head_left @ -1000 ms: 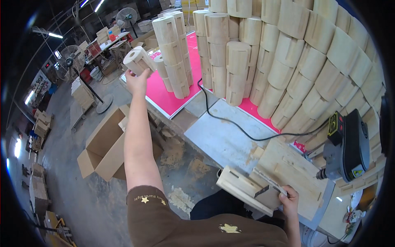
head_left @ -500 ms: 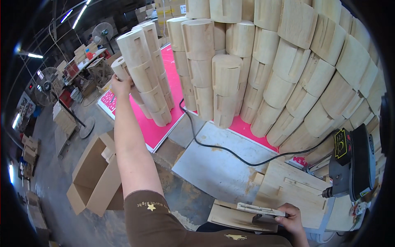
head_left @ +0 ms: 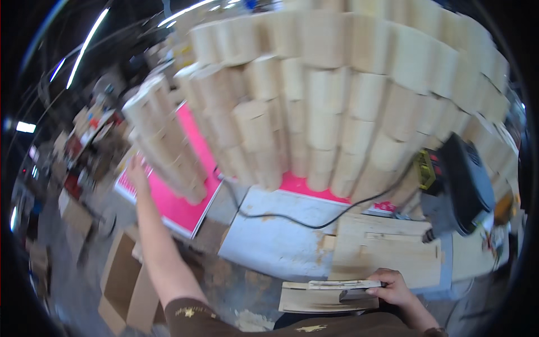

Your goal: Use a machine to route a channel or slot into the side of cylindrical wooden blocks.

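Observation:
Beside the left stack of pale wooden cylinders (head_left: 171,149), my left hand (head_left: 136,171) reaches out at the end of a stretched arm. Motion smears its fingers, and whether they hold anything does not show. Low in front of my body, my right hand (head_left: 390,286) is closed on the end of a thin pale strip (head_left: 337,285). A dark grey flat piece (head_left: 355,295) shows just under the strip, by my fingertips. Below both lies a curved wooden piece (head_left: 314,300) with a long slit.
Tall rows of wooden cylinders (head_left: 323,123) stand on pink board (head_left: 295,182). A drill head (head_left: 457,185) with its chuck hangs at right over a wooden worktop (head_left: 393,253). A black cable (head_left: 303,224) crosses a white panel (head_left: 269,236). An opened cardboard box (head_left: 120,281) sits at lower left.
The view has turned, shifting the stacks left and down in the picture. My left hand has gone lower along the left stack; a small cylinder it touched there no longer shows clearly. My right hand keeps its grip.

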Tool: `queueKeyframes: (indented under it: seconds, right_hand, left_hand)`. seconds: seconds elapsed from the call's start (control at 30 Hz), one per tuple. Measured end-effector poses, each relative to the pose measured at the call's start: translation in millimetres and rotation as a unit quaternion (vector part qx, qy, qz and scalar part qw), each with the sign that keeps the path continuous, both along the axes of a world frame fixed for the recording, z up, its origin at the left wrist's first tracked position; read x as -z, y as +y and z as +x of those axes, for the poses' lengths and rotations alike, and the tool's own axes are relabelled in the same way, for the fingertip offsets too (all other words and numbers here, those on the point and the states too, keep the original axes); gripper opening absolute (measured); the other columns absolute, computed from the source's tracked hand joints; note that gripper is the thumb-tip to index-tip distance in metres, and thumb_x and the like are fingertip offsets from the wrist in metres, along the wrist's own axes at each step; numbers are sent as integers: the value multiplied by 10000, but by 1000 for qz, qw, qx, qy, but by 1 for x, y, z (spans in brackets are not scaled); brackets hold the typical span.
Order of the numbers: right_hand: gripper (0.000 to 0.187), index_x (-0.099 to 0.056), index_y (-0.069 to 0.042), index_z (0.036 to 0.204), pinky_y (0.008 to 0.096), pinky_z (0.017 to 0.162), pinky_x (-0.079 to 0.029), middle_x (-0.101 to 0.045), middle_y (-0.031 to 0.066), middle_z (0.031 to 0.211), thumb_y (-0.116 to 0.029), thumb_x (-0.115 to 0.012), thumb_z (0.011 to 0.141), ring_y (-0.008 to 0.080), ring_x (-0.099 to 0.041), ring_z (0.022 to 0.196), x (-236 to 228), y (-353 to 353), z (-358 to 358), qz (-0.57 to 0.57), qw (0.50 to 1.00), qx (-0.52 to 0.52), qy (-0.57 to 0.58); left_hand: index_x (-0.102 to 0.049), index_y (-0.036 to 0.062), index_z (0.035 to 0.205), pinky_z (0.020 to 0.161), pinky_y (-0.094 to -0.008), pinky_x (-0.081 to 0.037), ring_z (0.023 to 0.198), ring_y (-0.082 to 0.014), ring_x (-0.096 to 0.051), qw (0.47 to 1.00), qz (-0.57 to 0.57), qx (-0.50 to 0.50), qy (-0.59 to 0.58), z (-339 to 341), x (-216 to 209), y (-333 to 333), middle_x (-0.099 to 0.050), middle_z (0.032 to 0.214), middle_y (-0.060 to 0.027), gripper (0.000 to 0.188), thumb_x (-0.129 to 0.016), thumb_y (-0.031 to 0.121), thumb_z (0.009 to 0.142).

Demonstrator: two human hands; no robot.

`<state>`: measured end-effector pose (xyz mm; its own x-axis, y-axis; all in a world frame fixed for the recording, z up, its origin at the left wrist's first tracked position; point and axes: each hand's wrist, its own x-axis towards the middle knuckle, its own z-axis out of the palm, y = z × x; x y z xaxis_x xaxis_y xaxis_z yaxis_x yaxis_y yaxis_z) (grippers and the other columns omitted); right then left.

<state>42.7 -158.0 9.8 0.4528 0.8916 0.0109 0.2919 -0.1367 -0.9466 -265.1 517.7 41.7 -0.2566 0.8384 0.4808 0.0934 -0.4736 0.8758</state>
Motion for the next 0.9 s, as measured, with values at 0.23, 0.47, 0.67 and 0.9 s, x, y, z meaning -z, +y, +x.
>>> queueKeyframes:
  seconds: [0.23,0.47,0.67,0.9]
  right_hand:
    - [224,-666,-26,942,270,601,-426,-623,70,781,-93,-722,735,155,-549,672,-16,-32,8,81,996,-28,-23]
    - [218,-668,-29,932,272,649,-457,-640,76,797,-90,-725,730,175,-593,723,-25,-86,5,98,994,8,-41]
    - [226,-669,-40,946,271,614,-459,-631,68,777,-143,-721,752,161,-586,672,-11,-108,9,71,997,4,-28]
    - [233,-672,-41,945,270,614,-460,-631,65,782,-142,-734,744,164,-585,686,-5,-131,23,131,988,59,-56]
  left_hand:
    - [-567,-8,1118,807,-256,-446,876,-137,-563,929,337,-150,-33,55,-139,-119,-594,1040,-94,248,-505,105,906]
    - [-567,-4,1117,789,-244,-436,882,-113,-542,906,372,193,-68,230,-261,-254,-570,999,-53,308,-606,131,843]
    - [-487,-47,1190,854,-316,-437,987,-226,-559,933,251,243,91,358,-336,-315,-571,1101,-154,744,-745,410,662]
    - [-32,-92,1385,1045,-310,-332,1255,-315,-397,919,109,139,352,463,-360,-369,-393,1340,-248,1243,-771,511,588]
